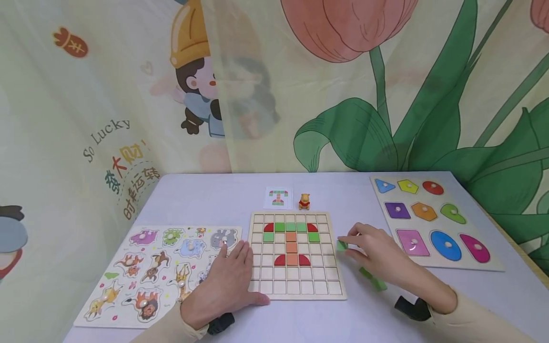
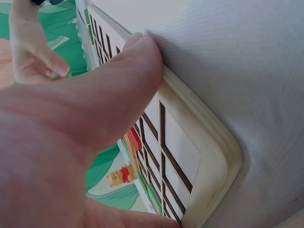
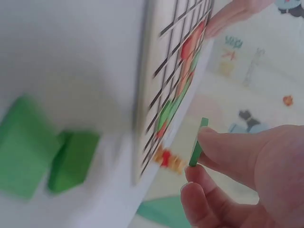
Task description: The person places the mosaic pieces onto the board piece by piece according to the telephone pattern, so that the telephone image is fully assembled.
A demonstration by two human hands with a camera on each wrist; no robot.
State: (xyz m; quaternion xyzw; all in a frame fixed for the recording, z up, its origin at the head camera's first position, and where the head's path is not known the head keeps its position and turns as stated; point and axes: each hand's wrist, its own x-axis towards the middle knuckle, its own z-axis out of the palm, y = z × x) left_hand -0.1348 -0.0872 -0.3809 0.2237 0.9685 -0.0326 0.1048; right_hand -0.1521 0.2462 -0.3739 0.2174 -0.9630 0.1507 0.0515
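A wooden grid board lies in the middle of the table with red, green and orange tiles set in a T-like figure. My left hand rests along the board's left side, fingers straight, the thumb on its near edge. Between thumb and fingertips my right hand pinches a thin green tile, just off the board's right edge. Below that hand lie loose green tiles. Behind the board is a pattern card showing a similar coloured figure.
A small bear figurine stands beside the card. On the left, partly under my left hand, lies an animal puzzle board. A shape puzzle board with knobbed pieces lies to the right. A printed curtain hangs behind the table.
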